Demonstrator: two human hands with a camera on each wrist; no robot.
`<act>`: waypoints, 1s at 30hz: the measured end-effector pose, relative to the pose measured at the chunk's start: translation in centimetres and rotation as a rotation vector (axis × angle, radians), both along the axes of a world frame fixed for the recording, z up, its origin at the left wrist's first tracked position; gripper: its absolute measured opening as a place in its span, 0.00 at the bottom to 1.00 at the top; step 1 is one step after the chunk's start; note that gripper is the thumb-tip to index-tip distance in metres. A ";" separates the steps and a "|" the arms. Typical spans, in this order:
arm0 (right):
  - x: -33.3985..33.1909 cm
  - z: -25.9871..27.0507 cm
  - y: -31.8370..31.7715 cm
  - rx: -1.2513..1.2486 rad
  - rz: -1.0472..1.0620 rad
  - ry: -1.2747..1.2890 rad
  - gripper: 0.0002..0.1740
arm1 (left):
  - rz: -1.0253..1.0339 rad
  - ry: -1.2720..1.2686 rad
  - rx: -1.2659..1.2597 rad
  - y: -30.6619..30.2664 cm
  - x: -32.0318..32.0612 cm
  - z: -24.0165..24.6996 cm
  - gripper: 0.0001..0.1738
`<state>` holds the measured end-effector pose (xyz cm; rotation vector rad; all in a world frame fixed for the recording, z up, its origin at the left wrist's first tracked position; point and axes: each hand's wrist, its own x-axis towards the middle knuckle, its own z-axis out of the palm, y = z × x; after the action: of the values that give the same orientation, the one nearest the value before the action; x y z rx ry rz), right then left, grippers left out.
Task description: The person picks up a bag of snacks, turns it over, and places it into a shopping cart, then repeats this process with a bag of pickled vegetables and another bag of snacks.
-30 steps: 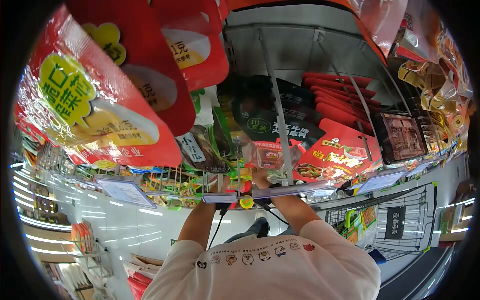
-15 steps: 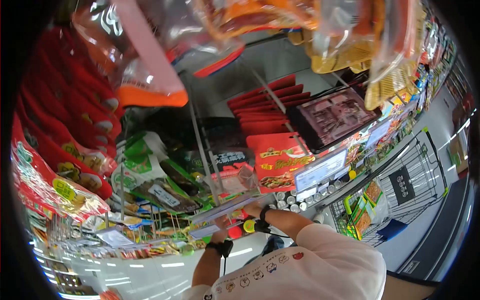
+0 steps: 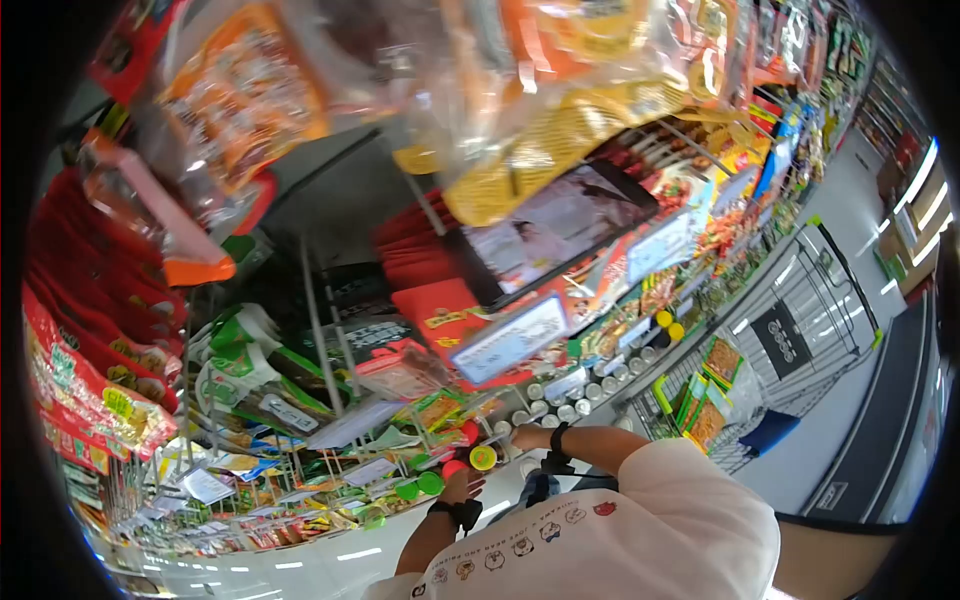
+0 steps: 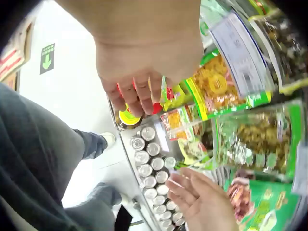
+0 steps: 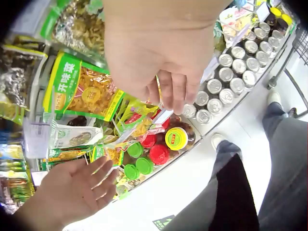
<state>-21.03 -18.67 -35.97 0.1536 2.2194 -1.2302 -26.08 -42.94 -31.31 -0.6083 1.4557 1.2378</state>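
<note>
My left hand (image 3: 460, 487) hangs by the shelf's front edge with fingers relaxed and nothing in them. In the right wrist view the left palm (image 5: 77, 195) faces up near jars with green lids (image 5: 143, 166). My right hand (image 3: 532, 438) also holds nothing, its fingers loosely bent. In the right wrist view it hangs over the lower shelf, its fingertips between a yellow-lidded jar (image 5: 176, 139) and rows of silver-topped cans (image 5: 226, 74). A yellow-green pickle packet (image 5: 86, 89) hangs beside it.
A shopping cart (image 3: 800, 340) holding green packets (image 3: 708, 410) stands at the right. A tablet-like screen (image 3: 560, 225) sits among hanging red packets (image 3: 70, 270) and yellow packaging (image 3: 570, 140). Price tags (image 3: 515, 340) line the shelf edges. Metal hooks (image 3: 318, 320) stick out.
The head view has swung right along the shelves, bringing the screen, cans and cart further left in view. Both hands, partly hidden behind the shelf edge before, now show more plainly.
</note>
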 end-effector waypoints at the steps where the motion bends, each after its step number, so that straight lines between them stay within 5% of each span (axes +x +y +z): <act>1: 1.4 0.2 0.6 -0.107 -0.139 -0.106 0.12 | -0.126 0.025 0.013 1.3 0.2 -0.3 0.18; 2: 2.7 -1.1 1.9 0.340 0.438 0.520 0.11 | -0.253 0.046 0.027 3.0 0.1 -0.7 0.18; 3: 3.8 -5.8 2.4 0.360 0.442 0.699 0.12 | -0.380 0.065 0.043 5.0 0.2 -0.7 0.18; 5: 7.4 1.3 4.3 0.075 -0.164 0.106 0.12 | -0.525 0.077 0.067 9.8 0.7 -0.5 0.17; 6: 9.3 4.0 5.4 0.133 -0.188 0.160 0.12 | -0.657 0.068 0.136 12.5 0.7 0.1 0.15; 7: 11.0 1.1 6.2 0.129 -0.291 0.232 0.14 | -0.794 0.047 0.206 15.3 1.0 0.6 0.13; 8: 12.7 1.3 7.2 0.152 -0.392 0.226 0.15 | -1.107 0.413 0.365 18.1 1.7 1.2 0.12; 9: 14.7 3.5 8.5 0.204 -0.485 0.309 0.16 | -1.154 0.435 0.450 20.8 3.2 2.1 0.12; 10: 16.4 7.4 9.8 0.258 -0.553 0.337 0.15 | -1.195 0.456 0.537 23.4 4.6 2.9 0.12; 11: 18.3 8.5 10.4 0.222 -0.754 0.450 0.13 | -0.986 0.159 0.483 26.3 6.0 4.0 0.12; 13: 21.6 11.8 12.5 0.237 -0.945 0.335 0.12 | -1.124 0.084 0.636 30.8 8.3 6.6 0.13; 16: 27.0 11.3 15.0 0.061 -1.334 0.333 0.11 | -1.114 -0.055 0.689 36.5 12.7 8.2 0.14; 19: 31.7 11.3 16.9 0.333 -1.561 0.271 0.11 | -1.081 -0.053 0.727 40.7 17.1 8.1 0.13; 25: 39.0 5.8 20.7 0.378 -1.840 -0.145 0.16 | -1.186 -0.159 0.495 45.8 23.3 2.7 0.15; 30: 42.6 0.5 23.5 0.250 -1.801 -0.480 0.23 | -1.350 -0.048 0.246 48.4 26.8 -2.9 0.16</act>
<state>21.59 4.80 -35.46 2.5617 1.3853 -1.2691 0.75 5.42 -34.17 0.5031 1.2119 0.2826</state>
